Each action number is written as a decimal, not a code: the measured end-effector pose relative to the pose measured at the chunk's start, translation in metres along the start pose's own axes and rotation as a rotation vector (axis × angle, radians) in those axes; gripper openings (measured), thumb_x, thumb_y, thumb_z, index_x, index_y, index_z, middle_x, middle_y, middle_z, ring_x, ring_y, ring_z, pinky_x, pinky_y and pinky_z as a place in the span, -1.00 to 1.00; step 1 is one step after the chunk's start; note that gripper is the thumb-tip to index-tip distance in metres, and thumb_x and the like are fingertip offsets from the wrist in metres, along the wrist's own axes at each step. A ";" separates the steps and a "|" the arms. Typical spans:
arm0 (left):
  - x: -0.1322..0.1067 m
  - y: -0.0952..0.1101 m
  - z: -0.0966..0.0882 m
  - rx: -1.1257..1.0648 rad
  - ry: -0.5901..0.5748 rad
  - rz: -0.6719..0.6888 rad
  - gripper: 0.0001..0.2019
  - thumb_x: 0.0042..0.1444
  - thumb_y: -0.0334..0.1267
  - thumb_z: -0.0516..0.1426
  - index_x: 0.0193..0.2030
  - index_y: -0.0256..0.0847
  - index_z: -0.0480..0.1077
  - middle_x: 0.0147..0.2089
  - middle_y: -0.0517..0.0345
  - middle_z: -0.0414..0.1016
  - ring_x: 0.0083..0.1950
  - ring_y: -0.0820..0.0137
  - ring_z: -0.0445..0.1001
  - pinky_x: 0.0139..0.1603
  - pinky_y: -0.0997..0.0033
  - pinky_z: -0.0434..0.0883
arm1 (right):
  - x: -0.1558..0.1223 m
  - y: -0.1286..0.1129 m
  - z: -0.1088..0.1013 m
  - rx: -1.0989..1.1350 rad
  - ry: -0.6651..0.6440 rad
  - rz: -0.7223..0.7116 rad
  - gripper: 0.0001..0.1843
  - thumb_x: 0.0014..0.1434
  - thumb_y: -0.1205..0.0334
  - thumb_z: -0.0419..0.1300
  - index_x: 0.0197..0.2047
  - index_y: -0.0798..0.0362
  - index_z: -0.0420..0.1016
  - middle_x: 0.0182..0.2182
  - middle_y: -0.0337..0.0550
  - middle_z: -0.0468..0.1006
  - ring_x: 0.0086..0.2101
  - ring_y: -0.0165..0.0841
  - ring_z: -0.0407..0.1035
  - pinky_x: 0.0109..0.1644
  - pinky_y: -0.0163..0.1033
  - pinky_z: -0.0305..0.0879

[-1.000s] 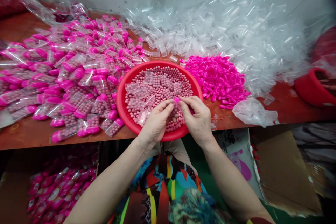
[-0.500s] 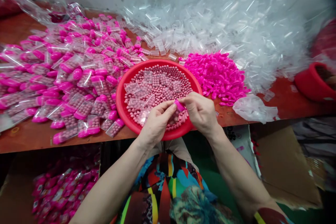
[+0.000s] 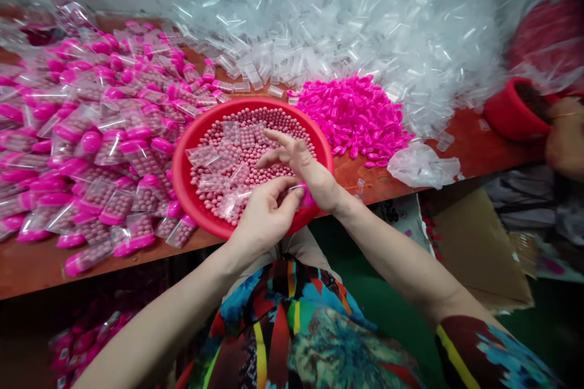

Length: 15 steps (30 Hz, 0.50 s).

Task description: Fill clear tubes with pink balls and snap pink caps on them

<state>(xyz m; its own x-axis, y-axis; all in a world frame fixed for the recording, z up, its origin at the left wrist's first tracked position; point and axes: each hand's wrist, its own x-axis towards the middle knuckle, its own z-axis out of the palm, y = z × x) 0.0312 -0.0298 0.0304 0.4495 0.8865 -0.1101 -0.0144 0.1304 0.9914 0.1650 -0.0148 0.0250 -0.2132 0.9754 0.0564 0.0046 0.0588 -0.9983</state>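
Observation:
My left hand [image 3: 268, 209] is closed over the near right side of a red basin, gripping a small container by its body. Its bright pink cap [image 3: 306, 196] shows beyond the thumb, while the body is mostly hidden by my fingers. Fingers stretched out and spread, my right hand [image 3: 306, 169] lies with its palm side against or very near that cap. Pink beads [image 3: 269, 117] fill the red basin [image 3: 181, 191], and several clear empty cases [image 3: 206, 157] lie on top of them.
Bead-filled containers with pink caps [image 3: 109, 152] are heaped on the left. Loose pink caps [image 3: 353, 115] and a pile of clear cases [image 3: 319, 36] lie behind and right. A crumpled plastic bag [image 3: 424, 165] is at the table edge. Another person's hand [image 3: 566, 134] touches a red bowl [image 3: 515, 109].
My right hand has let go of its pinch on the cap and spread its fingers over the beads. The view has shifted right, bringing another person's hand in.

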 end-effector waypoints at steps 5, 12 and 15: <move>0.003 -0.004 -0.007 0.124 0.035 0.057 -0.88 0.09 -0.37 0.20 -0.31 -0.22 0.61 -0.34 0.10 0.55 -0.23 0.28 0.46 -0.17 0.38 0.36 | -0.003 0.008 0.009 0.160 0.033 0.115 -0.32 0.40 -0.24 -0.16 0.34 0.05 0.25 -0.26 -0.12 0.60 -0.17 -0.31 0.52 0.00 -0.16 0.47; -0.001 -0.025 -0.003 -0.303 0.004 -0.255 -0.76 0.14 -0.09 0.25 -0.21 -0.25 0.57 -0.51 0.20 0.40 -0.53 0.51 0.27 -0.51 0.51 0.21 | 0.017 0.022 0.017 0.340 0.233 0.288 -0.06 0.23 -0.52 -0.33 0.16 0.09 0.35 -0.34 -0.06 0.62 -0.29 -0.27 0.55 -0.18 -0.16 0.49; 0.007 -0.015 -0.023 -0.313 0.116 -0.209 -0.76 0.05 -0.11 0.33 -0.21 -0.21 0.59 -0.35 0.11 0.55 -0.31 0.41 0.47 -0.32 0.49 0.39 | 0.021 0.022 0.001 0.223 0.375 0.144 -0.13 0.23 -0.51 -0.29 0.04 0.06 0.41 -0.28 -0.03 0.62 -0.23 -0.26 0.55 -0.12 -0.14 0.47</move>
<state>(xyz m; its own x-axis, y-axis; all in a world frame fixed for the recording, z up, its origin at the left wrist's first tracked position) 0.0141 -0.0152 0.0129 0.3677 0.8684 -0.3328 -0.2129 0.4270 0.8789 0.1595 0.0069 0.0046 0.1422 0.9823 -0.1215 -0.2113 -0.0898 -0.9733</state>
